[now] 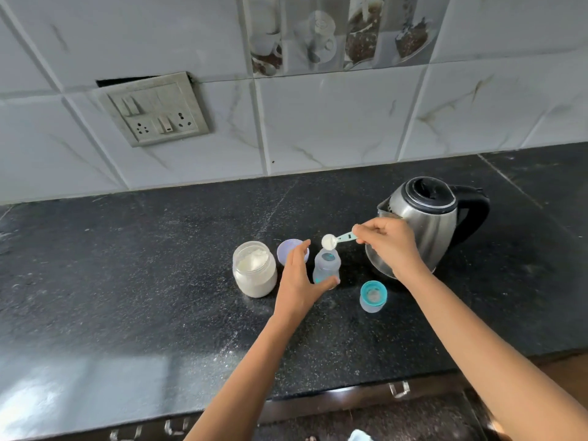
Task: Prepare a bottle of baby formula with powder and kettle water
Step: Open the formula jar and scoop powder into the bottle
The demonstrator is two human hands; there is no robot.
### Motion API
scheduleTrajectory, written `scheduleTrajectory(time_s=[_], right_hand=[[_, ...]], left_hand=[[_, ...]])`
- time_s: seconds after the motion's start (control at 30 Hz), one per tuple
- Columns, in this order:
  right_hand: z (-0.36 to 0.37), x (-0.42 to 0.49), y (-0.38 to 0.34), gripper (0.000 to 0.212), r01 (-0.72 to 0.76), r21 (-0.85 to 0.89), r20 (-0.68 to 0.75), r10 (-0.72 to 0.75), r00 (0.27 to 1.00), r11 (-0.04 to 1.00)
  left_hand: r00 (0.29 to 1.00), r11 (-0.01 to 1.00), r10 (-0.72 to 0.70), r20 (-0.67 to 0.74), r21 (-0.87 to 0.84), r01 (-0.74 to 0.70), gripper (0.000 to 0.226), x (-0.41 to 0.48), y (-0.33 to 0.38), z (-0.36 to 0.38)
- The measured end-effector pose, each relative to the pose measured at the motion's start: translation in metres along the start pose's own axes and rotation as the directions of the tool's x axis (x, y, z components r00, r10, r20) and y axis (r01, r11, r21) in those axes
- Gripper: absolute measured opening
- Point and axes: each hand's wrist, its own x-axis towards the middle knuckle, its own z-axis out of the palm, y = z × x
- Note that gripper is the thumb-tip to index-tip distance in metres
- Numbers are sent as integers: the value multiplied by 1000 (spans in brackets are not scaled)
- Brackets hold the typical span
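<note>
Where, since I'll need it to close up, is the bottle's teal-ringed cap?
In the head view, the teal-ringed cap stands on the black counter, right of the open bottle and in front of the kettle.

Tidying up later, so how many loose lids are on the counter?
2: a purple lid behind the left hand, and a teal bottle cap in front of the kettle.
</note>
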Motion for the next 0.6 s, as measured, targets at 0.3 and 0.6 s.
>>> scheduleTrajectory(time_s=[0.3, 0.6], right_hand=[[3, -4, 17, 11, 113, -193, -20, -119, 993, 975], [18, 2, 15, 12, 611, -543, 304, -544, 782, 576]], left_hand=[[993, 994, -106, 54, -26, 108, 87, 14, -17, 22], [999, 995, -40, -12, -89, 39, 49, 21, -17, 23]])
